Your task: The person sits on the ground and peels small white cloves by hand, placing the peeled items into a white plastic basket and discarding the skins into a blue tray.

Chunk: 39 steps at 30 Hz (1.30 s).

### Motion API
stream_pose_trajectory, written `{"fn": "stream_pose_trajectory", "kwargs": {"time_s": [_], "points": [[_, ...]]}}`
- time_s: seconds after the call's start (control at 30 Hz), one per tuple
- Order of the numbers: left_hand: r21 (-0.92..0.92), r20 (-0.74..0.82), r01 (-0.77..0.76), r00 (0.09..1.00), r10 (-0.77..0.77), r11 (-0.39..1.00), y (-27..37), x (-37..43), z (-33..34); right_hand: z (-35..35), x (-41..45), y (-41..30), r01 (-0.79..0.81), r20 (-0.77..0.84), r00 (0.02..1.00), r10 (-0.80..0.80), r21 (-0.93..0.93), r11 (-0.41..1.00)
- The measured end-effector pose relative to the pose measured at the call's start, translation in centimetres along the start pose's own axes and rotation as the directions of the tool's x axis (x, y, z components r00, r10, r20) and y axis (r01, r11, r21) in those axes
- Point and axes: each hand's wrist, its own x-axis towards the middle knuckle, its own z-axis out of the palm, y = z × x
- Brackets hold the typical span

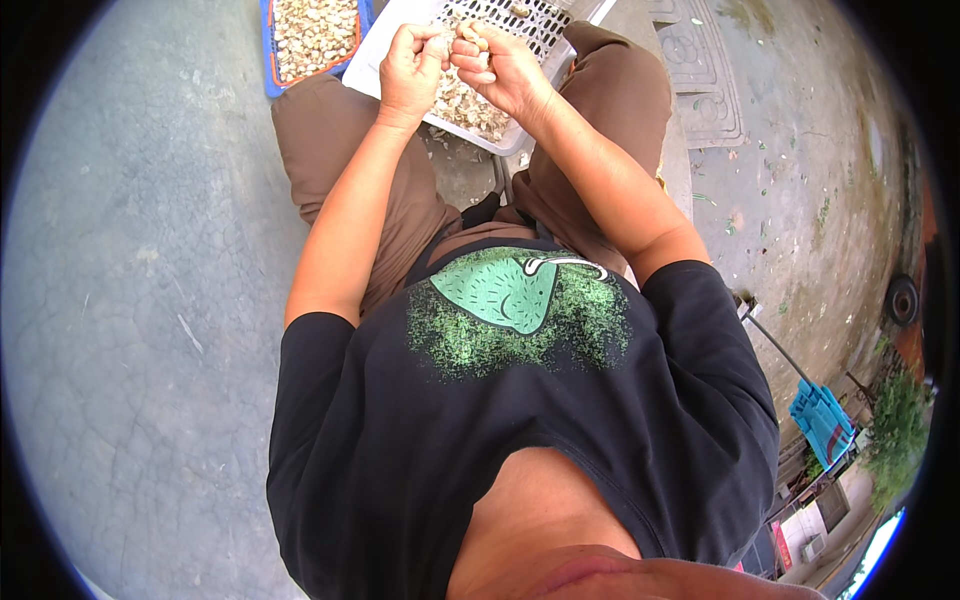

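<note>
My right hand (510, 71) is curled around a small tan, pod-like piece (472, 34) held at its fingertips. Close beside it, my left hand (409, 71) has its thumb and forefinger pinched together; a pale scrap seems to sit at the tips, too small to make out. Both hands are over a white plastic basket (382, 37) with a slotted bottom. Broken pale husks (469, 109) are heaped in its near end, and a whole pod-like piece (520, 10) lies farther back. My hands hide part of the heap.
A blue basket (269, 52) with an orange inner rim holds many pale, kernel-like pieces (315, 34) beyond my left knee. My legs (622, 97) flank the white basket. Patterned slabs (709, 112) lie to the right. A long-handled blue dustpan (821, 424) and a wheel (902, 300) are farther off.
</note>
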Motion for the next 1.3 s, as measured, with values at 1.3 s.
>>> {"fn": "stream_pose_trajectory", "kwargs": {"time_s": [1.3], "points": [[-0.540, -0.161, 0.429, 0.791, -0.590, 0.724, 0.8, 1.9, -4.3, 2.2, 15.5, -1.7, -0.093, -0.229, 0.964, -0.133, -0.763, 0.640]]}}
